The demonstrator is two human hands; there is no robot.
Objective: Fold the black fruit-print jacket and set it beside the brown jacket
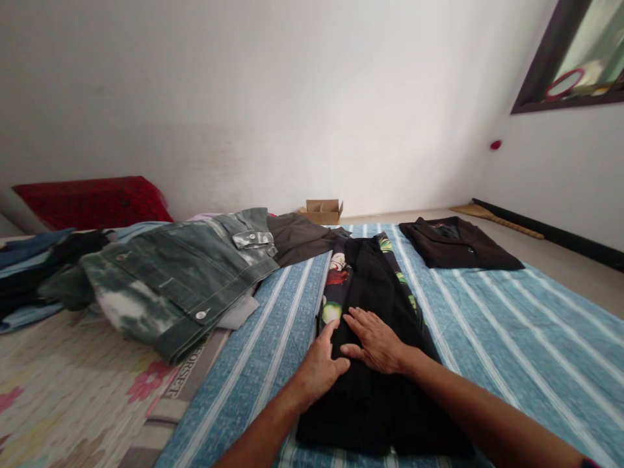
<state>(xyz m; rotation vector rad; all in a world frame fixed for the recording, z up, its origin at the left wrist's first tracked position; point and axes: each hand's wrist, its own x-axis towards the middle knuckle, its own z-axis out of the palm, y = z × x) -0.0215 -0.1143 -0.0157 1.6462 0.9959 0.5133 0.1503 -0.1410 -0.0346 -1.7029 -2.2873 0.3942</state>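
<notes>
black garment [375, 400] lies in a long folded shape on the blue striped sheet [487, 338], reaching from near the sheet's far edge toward the wearer, with a printed strip along each long side of its upper part. the left hand [319, 365] rests at the garment's left side, thumb and first finger wide apart, the fingertip by the print; its other fingers are hidden. the right hand [374, 343] lies palm down on the black cloth, fingers stretched and slightly parted, thumb out toward the left hand, the two near each other but apart.

over the sheet's left edge sprawls a grey-green jacket [180, 276], partly on a flowered blanket [78, 383]. a brown cloth [305, 237] lies behind it, near the far edge, and a pile of clothes [29, 260] sits farther left. a dark brown jacket [451, 244] lies folded at the sheet's far right corner. a small open cardboard box [324, 211] stands beyond the far edge.
</notes>
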